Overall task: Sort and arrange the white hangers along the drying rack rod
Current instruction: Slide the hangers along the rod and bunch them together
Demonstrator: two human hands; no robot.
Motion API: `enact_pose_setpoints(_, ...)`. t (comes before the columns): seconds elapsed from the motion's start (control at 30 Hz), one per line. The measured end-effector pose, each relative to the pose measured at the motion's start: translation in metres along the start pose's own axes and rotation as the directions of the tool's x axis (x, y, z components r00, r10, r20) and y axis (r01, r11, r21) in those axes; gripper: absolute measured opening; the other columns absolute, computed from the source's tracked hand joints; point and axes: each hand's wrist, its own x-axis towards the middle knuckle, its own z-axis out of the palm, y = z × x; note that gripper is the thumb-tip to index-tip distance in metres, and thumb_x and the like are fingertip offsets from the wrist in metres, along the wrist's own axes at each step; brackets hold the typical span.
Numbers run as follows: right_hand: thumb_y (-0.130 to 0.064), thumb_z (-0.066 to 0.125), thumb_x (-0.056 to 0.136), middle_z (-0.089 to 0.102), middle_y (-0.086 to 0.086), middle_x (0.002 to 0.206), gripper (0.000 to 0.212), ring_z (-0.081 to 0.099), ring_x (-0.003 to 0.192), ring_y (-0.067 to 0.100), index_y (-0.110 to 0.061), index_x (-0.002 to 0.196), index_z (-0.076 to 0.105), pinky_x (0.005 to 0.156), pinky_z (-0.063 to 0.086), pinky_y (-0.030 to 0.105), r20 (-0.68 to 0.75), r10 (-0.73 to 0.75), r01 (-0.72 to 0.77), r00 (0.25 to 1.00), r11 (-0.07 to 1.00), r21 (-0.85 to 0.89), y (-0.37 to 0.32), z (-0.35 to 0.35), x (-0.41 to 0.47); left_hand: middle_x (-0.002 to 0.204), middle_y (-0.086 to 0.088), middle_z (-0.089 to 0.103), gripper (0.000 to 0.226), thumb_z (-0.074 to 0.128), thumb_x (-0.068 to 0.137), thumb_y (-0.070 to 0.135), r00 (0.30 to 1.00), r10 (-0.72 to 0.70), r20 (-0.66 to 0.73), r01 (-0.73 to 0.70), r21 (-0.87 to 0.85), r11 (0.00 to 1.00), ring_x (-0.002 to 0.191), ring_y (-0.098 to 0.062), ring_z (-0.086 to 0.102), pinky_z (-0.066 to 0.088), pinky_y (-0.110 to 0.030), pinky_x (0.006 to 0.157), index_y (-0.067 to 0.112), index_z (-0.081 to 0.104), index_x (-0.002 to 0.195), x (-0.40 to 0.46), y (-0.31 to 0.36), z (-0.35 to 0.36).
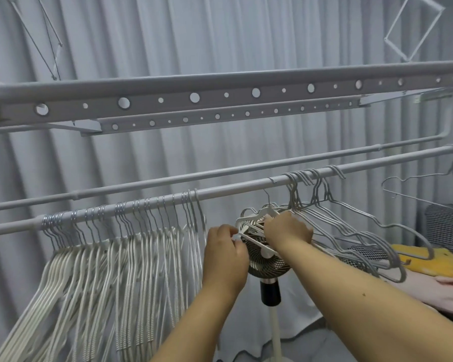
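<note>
- The right hand [289,229] covers the necks of the grey hangers [351,231], so its grip cannot be read.
- The white hangers [94,278] run off the bottom edge.
- The fan [262,259] is half hidden behind both hands.
- The rod [220,190] leaves both side edges.

Pleated grey curtain [220,35] spans backdrop; standing fan [266,259] before it; dark mesh basket [447,226] at right.

Rack rod [233,188] carries white hangers [120,246] left, grey hangers [338,220] right.
</note>
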Motion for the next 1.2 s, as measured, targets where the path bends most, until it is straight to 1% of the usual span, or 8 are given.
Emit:
enact_pose_setpoints(0.13, -0.053, 0.013, 0.098, 0.053, 0.016, 0.136, 0.07, 0.05, 0.123, 0.032, -0.005, 0.128, 0.055, 0.099, 0.037, 0.042, 0.133, -0.017, 0.007, 0.991, 0.997, 0.08, -0.002, -0.007, -0.002, 0.102, -0.002, 0.062, 0.011, 0.048, 0.094, 0.018, 0.939, -0.236, 0.251, 0.3, -0.258, 0.918, 0.095, -0.021, 0.063, 0.055, -0.044, 0.087, 0.028, 0.053, 0.093, 0.004, 0.008, 0.018)
enact_pose_setpoints(0.23, -0.058, 0.012, 0.096, 0.054, 0.02, 0.134, 0.077, 0.052, 0.121, 0.033, -0.003, 0.128, 0.056, 0.099, 0.039, 0.041, 0.241, -0.084, 0.016, 0.967, 0.962, 0.271, -0.005, -0.008, 0.0, 0.097, -0.007, 0.068, 0.017, 0.048, 0.097, 0.032, 0.856, -0.314, 0.409, 0.424, -0.21, 0.881, 0.076, -0.02, 0.065, 0.05, -0.033, 0.06, 0.02, 0.059, 0.094, 0.004, 0.014, 0.029)
enact_pose_setpoints(0.4, -0.068, 0.021, 0.092, 0.063, 0.006, 0.087, 0.076, 0.058, 0.082, 0.023, -0.01, 0.108, 0.066, 0.082, 0.046, 0.035, 0.365, -0.207, -0.06, 0.908, 0.797, 0.601, -0.005, -0.006, -0.003, 0.062, -0.004, 0.062, 0.021, 0.055, 0.095, 0.024, 0.804, -0.338, 0.489, 0.503, -0.257, 0.825, 0.035, -0.009, 0.043, 0.029, -0.022, 0.045, 0.009, 0.058, 0.081, -0.002, 0.017, 0.036)
enact_pose_setpoints(0.47, -0.064, 0.019, 0.095, 0.064, 0.006, 0.085, 0.071, 0.057, 0.077, 0.018, -0.013, 0.108, 0.066, 0.069, 0.041, 0.03, 0.372, -0.242, -0.059, 0.896, 0.766, 0.64, -0.002, -0.009, -0.007, 0.052, -0.005, 0.053, 0.024, 0.058, 0.091, 0.013, 0.827, -0.357, 0.434, 0.506, -0.3, 0.808, 0.037, -0.015, 0.041, 0.032, -0.022, 0.045, 0.007, 0.055, 0.068, 0.002, 0.019, 0.034)
enact_pose_setpoints(0.57, -0.061, 0.018, 0.097, 0.068, 0.008, 0.088, 0.072, 0.062, 0.087, 0.021, -0.01, 0.105, 0.068, 0.081, 0.045, 0.034, 0.34, -0.269, -0.019, 0.901, 0.76, 0.65, 0.003, -0.009, -0.009, 0.064, -0.016, 0.06, 0.025, 0.057, 0.085, 0.007, 0.83, -0.407, 0.381, 0.545, -0.397, 0.738, 0.056, -0.025, 0.057, 0.05, -0.033, 0.06, 0.005, 0.058, 0.06, 0.016, 0.022, 0.026)
enact_pose_setpoints(0.77, -0.054, 0.019, 0.099, 0.071, 0.01, 0.084, 0.072, 0.064, 0.085, 0.025, -0.006, 0.087, 0.071, 0.088, 0.046, 0.038, 0.3, -0.23, -0.014, 0.926, 0.772, 0.635, 0.01, -0.006, -0.011, 0.067, -0.008, 0.064, 0.011, 0.058, 0.087, 0.01, 0.796, -0.47, 0.38, 0.602, -0.43, 0.673, 0.05, -0.014, 0.048, 0.04, -0.025, 0.055, 0.004, 0.064, 0.079, 0.02, 0.026, 0.01)
enact_pose_setpoints(1.07, -0.05, 0.042, 0.094, 0.06, 0.005, 0.097, 0.048, 0.055, 0.09, 0.022, -0.009, 0.108, 0.061, 0.077, 0.038, 0.032, 0.301, -0.218, -0.028, 0.928, 0.766, 0.642, 0.01, 0.012, -0.015, 0.054, -0.004, 0.052, 0.018, 0.061, 0.082, 0.021, 0.547, -0.411, 0.729, 0.802, -0.315, 0.508, 0.031, -0.006, 0.039, 0.027, -0.014, 0.029, 0.006, 0.056, 0.071, 0.006, 0.042, -0.035)
enact_pose_setpoints(1.2, -0.031, 0.039, 0.098, 0.063, 0.009, 0.073, 0.042, 0.055, 0.062, 0.018, -0.004, 0.078, 0.064, 0.06, 0.039, 0.027, 0.275, -0.178, -0.074, 0.945, 0.7, 0.71, 0.008, 0.011, -0.019, 0.058, -0.007, 0.055, 0.021, 0.059, 0.087, 0.02, 0.598, -0.301, 0.743, 0.764, -0.413, 0.496, 0.035, -0.009, 0.047, 0.034, -0.013, 0.033, 0.003, 0.06, 0.076, 0.001, 0.049, -0.048)
